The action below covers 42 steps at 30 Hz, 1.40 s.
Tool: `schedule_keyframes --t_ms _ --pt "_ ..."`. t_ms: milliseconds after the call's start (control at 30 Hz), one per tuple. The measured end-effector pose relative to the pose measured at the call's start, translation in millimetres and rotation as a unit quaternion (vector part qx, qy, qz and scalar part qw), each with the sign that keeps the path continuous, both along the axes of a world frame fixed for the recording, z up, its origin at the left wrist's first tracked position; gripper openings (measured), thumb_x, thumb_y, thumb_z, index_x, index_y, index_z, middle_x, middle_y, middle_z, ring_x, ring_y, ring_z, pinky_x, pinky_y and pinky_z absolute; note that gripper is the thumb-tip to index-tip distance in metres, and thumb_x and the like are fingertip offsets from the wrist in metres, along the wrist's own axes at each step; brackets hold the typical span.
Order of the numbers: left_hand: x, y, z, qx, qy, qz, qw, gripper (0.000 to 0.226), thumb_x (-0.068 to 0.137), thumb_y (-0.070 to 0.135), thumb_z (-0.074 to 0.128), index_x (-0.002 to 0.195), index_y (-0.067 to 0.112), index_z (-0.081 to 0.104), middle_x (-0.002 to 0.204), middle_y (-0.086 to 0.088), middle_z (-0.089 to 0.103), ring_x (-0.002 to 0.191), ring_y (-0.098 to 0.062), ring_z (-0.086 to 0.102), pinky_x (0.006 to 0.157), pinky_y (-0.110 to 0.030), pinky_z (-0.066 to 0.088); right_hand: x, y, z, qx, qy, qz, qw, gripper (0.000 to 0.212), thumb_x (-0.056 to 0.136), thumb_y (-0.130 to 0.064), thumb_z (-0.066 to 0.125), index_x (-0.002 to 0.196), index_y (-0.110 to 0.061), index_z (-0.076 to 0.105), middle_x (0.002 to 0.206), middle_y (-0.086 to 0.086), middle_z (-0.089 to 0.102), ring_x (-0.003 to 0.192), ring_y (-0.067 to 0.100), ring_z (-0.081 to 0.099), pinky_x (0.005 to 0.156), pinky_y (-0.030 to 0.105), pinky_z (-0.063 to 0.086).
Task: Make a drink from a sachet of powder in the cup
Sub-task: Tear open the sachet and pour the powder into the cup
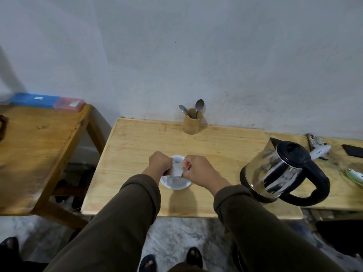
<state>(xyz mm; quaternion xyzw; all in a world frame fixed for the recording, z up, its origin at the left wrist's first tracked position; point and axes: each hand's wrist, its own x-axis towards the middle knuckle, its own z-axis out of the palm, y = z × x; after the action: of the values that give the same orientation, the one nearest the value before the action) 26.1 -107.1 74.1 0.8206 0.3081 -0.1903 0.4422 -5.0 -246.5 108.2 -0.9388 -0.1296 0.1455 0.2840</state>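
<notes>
The left hand (159, 161) and the right hand (198, 168) each pinch one end of a white sachet (176, 169), stretched between their fingers, directly above the white cup (175, 185); whether it is torn seems unclear. Right of the fingers stands a kettle (282, 171).

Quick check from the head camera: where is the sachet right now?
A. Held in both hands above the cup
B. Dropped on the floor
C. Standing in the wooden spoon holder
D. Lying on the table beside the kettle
A: the left hand and right hand both pinch the white sachet directly over the white cup, away from the kettle.
</notes>
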Motion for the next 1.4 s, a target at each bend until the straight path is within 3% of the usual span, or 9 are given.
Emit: schedule_keyframes --t_ms 200,367,433,533,633,767,1067,1233,1400 --pt "6 -4 12 0.006 0.027 -0.023 0.999 0.031 0.09 0.027 0.056 0.106 0.001 0.059 0.101 -0.012 0.057 0.1 -0.026 0.06 0.082 -0.03 0.048 9 -3 -13 -0.032 -0.057 -0.013 0.998 0.016 0.082 0.0 0.049 0.087 -0.004 0.063 0.094 0.013 0.066 0.088 0.03 0.058 0.072 0.032 0.042" --pt "13 4 17 -0.201 0.027 0.07 0.977 0.018 0.094 0.006 0.051 0.076 0.002 0.048 0.089 -0.012 0.051 0.069 -0.021 0.061 0.053 -0.025 0.06 16 -10 -20 -0.02 -0.042 -0.037 0.998 0.009 0.084 -0.005 0.054 0.084 -0.005 0.064 0.087 0.011 0.066 0.081 0.027 0.057 0.07 0.032 0.042" --pt "12 10 21 -0.221 0.024 0.073 0.972 0.017 0.096 0.002 0.044 0.079 0.003 0.044 0.083 -0.011 0.047 0.073 -0.025 0.061 0.056 -0.026 0.061 19 -12 -20 -0.01 -0.036 -0.042 0.998 0.009 0.086 -0.011 0.058 0.083 -0.005 0.063 0.079 0.008 0.061 0.075 0.023 0.052 0.066 0.03 0.04" --pt "9 18 24 -0.195 0.032 0.073 0.978 0.014 0.098 0.008 0.036 0.098 0.001 0.047 0.084 -0.015 0.055 0.056 -0.02 0.055 0.031 -0.018 0.044 22 -13 -20 0.005 -0.023 -0.054 0.998 0.012 0.087 -0.015 0.059 0.085 -0.004 0.063 0.075 0.004 0.056 0.074 0.021 0.05 0.065 0.027 0.036" --pt "6 29 19 -0.131 0.014 0.023 0.991 0.025 0.096 0.01 0.039 0.09 0.0 0.061 0.074 -0.009 0.06 0.063 -0.017 0.055 0.048 -0.021 0.038 26 -15 -18 0.014 -0.009 -0.059 0.998 0.012 0.087 -0.015 0.059 0.077 -0.01 0.057 0.07 0.002 0.052 0.074 0.02 0.049 0.065 0.026 0.035" --pt "-3 34 15 -0.059 -0.082 -0.126 0.987 0.042 0.086 -0.002 0.043 0.121 0.014 0.062 0.122 -0.005 0.063 0.114 -0.023 0.056 0.092 -0.033 0.045 31 -15 -17 0.009 0.003 -0.058 0.998 0.017 0.087 -0.017 0.06 0.074 -0.011 0.051 0.075 0.007 0.055 0.074 0.022 0.049 0.065 0.027 0.034" --pt "-11 21 6 -0.021 -0.185 -0.149 0.971 0.018 0.085 0.015 0.066 0.069 0.022 0.063 0.083 -0.004 0.067 0.087 -0.018 0.061 0.077 -0.026 0.043 42 -10 -8 -0.001 0.005 -0.046 0.999 0.017 0.085 -0.019 0.062 0.074 -0.011 0.053 0.075 0.007 0.055 0.074 0.022 0.05 0.065 0.027 0.035" --pt "-12 17 2 -0.02 -0.185 -0.117 0.976 0.013 0.084 0.013 0.068 0.092 0.006 0.073 0.085 -0.007 0.071 0.088 -0.02 0.064 0.084 -0.032 0.049 45 -9 -7 -0.003 0.011 -0.043 0.999 0.014 0.085 -0.02 0.061 0.077 -0.008 0.057 0.078 0.008 0.056 0.076 0.024 0.051 0.064 0.029 0.037" --pt "-14 14 2 -0.01 -0.2 -0.094 0.975 0.003 0.083 0.01 0.067 0.081 0.01 0.07 0.076 -0.001 0.065 0.079 -0.015 0.058 0.074 -0.023 0.04 46 -6 -7 -0.007 0.02 -0.041 0.999 0.03 0.085 -0.017 0.06 0.06 -0.013 0.044 0.06 -0.001 0.041 0.069 0.022 0.044 0.051 0.025 0.031"
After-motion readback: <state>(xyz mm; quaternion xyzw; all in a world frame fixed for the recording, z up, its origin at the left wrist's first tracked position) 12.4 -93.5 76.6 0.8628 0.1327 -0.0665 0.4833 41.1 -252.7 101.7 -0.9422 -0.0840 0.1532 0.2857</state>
